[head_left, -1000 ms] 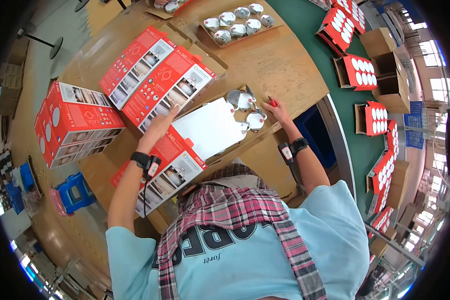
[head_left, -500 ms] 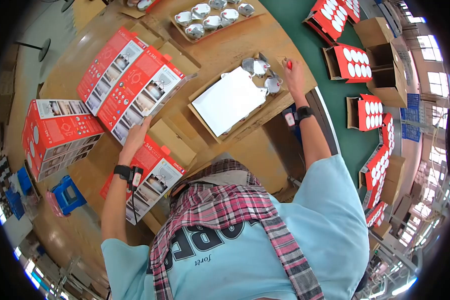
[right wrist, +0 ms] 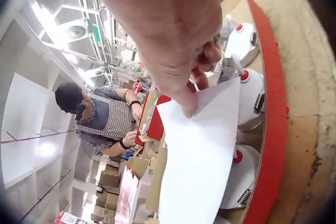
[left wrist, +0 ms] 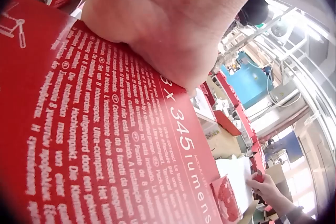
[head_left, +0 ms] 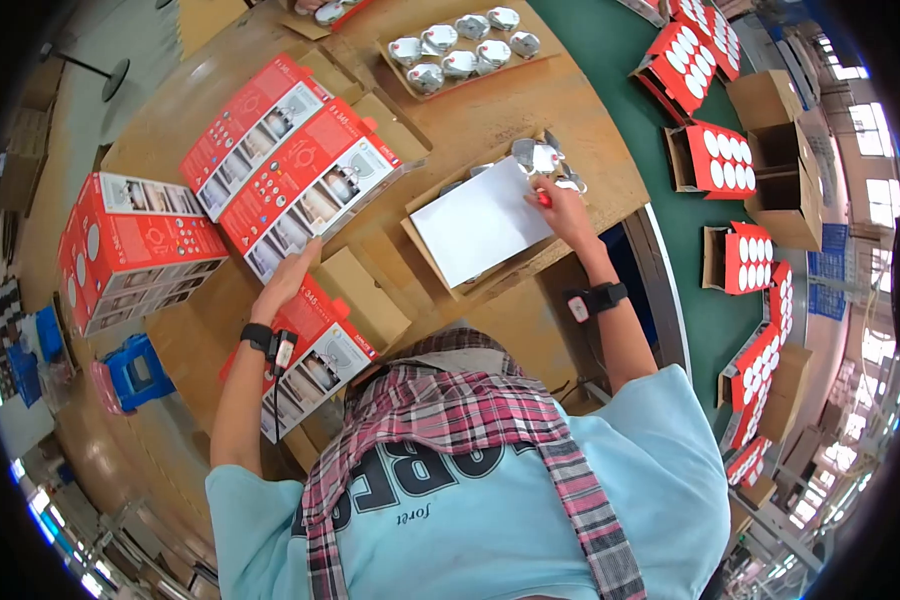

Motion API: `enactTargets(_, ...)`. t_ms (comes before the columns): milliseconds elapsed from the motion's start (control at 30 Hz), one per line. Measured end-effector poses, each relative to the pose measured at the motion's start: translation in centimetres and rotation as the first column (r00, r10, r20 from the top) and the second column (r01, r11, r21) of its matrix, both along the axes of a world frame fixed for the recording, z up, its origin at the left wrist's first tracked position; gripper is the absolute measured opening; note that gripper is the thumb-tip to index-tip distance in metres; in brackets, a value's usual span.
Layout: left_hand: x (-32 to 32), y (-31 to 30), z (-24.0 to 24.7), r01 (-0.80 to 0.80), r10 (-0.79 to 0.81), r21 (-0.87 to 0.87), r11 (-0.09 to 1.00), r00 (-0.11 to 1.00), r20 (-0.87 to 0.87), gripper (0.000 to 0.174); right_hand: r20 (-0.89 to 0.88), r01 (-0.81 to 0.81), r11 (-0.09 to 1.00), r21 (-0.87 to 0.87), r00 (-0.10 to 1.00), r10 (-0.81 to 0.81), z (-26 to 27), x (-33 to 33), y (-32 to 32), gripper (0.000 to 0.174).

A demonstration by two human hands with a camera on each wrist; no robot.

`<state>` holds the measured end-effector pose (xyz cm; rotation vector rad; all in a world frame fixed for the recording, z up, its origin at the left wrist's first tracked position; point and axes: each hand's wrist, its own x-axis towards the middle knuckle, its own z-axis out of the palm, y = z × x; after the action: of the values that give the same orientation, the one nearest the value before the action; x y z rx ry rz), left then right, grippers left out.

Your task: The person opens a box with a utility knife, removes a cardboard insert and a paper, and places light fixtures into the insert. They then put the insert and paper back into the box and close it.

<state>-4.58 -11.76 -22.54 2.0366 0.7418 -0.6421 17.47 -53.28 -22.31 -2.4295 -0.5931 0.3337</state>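
In the head view a white sheet (head_left: 475, 225) lies over a shallow tray (head_left: 440, 262) of white and silver lamp units (head_left: 545, 158). My right hand (head_left: 567, 218) pinches the sheet's right corner, a small red object (head_left: 543, 199) showing at the fingers. In the right wrist view the thumb lies on the sheet (right wrist: 197, 150), above lamp units (right wrist: 242, 174) with springs; the curled fingers are partly hidden. My left hand (head_left: 290, 277) rests on a red printed box (head_left: 310, 318), fingers extended toward another box's edge. Its palm (left wrist: 152, 29) covers part of the lettering in the left wrist view.
Red boxes (head_left: 300, 165) stand open at the left, beside a closed one (head_left: 145, 245). A second lamp tray (head_left: 460, 55) sits at the back. More boxes line the green conveyor (head_left: 660, 215) on the right. Another person (right wrist: 113, 121) works across from me.
My right hand has moved left from beside the tray onto the sheet's corner and taken hold of it. My left hand stays at the boxes. The head view has shifted.
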Motion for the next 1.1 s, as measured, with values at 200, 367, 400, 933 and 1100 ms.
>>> enactTargets(200, -0.3, 1.3, -0.5, 0.063, -0.059, -0.069, 0.996, 0.997, 0.057, 0.095, -0.196, 0.168, 0.822, 0.545, 0.978, -0.07, 1.8, -0.1, -0.2, 0.019)
enactTargets(367, -0.7, 1.6, -0.2, -0.021, 0.026, -0.08, 0.997, 0.998, 0.056, 0.097, -0.424, 0.35, 0.722, 0.596, 0.902, -0.088, 4.2, -3.3, 4.4, 0.012)
enactTargets(400, -0.7, 1.5, 0.3, -0.019, 0.025, -0.113, 0.993, 0.998, 0.058, 0.098, -0.468, 0.337, 0.76, 0.556, 0.882, -0.048, 4.7, -4.3, 5.5, 0.012)
enactTargets(933, 0.7, -0.7, 1.5, 0.392, -0.423, 0.178, 0.903, 0.884, 0.199, 0.056, -0.288, -0.019, 0.954, 0.298, 0.951, 0.109, 0.5, -15.7, 13.8, 0.022)
enactTargets(1100, -3.6, -1.9, 4.2, 0.031, -0.224, 0.317, 0.948, 0.774, 0.592, 0.047, -0.136, 0.332, 0.931, 0.15, 0.94, -0.314, -0.3, -15.5, 6.0, 0.028)
